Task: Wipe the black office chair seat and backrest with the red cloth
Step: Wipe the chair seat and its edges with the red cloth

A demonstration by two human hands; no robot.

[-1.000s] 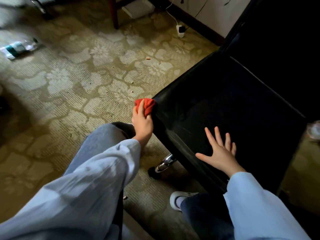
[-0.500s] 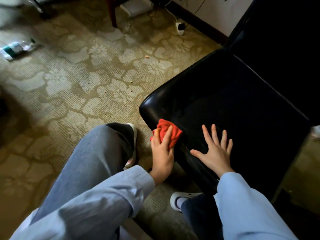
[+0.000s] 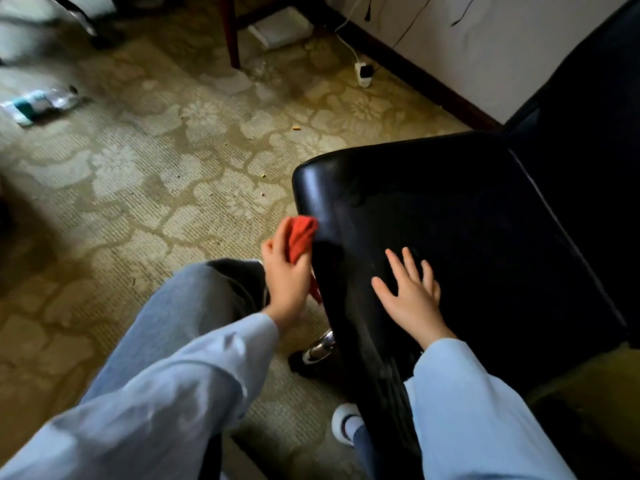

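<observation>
The fingers (image 3: pixel 277 240) of the left hand (image 3: pixel 287 278) are being curled round the red cloth (image 3: pixel 304 232), which is being held against the outer edge of the black seat (image 3: pixel 467 237), beside its rounded corner and well apart from the backrest (image 3: pixel 588 109). The right hand (image 3: pixel 412 299) is being laid flat on the seat, fingers spread, gripping nothing. The seat top is lying rightward of the cloth, so the left hand is judged nearer for the sweep.

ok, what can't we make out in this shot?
Head view only:
backrest: cut off by the top and right edges, too dark for surface detail.
red cloth: partly covered by the left hand, motion-blurred.
chair base: mostly hidden under the seat.
bottle at far left: blurred, label unreadable.
</observation>
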